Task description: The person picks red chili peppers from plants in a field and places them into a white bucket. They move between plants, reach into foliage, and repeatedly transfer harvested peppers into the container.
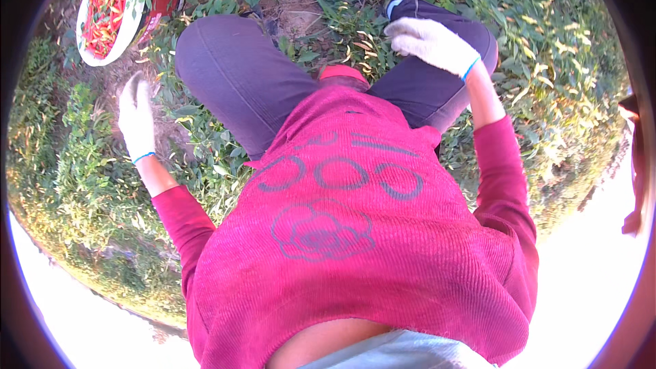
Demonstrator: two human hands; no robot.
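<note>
My left hand (137,118), in a white knit glove with a blue cuff edge, is held out at the left over a bare patch of soil, below the basket; nothing shows in it, and its fingers look straight with a gap between them. My right hand (433,46), in a matching glove, is over my right knee with its fingers bent; whether it holds anything cannot be seen. Pepper plants (353,36) with pale, slender pods grow between and around my legs. A white-rimmed basket (139,7) at the upper left holds many red and some yellowish-green chili peppers (105,15).
Beside the basket is a red container or bag (163,5) with writing, partly behind leaves. Dense pepper plants (553,61) spread on both sides. My bent legs (241,77) flank a patch of soil (300,10). Something dark red (635,174) shows at the far right edge.
</note>
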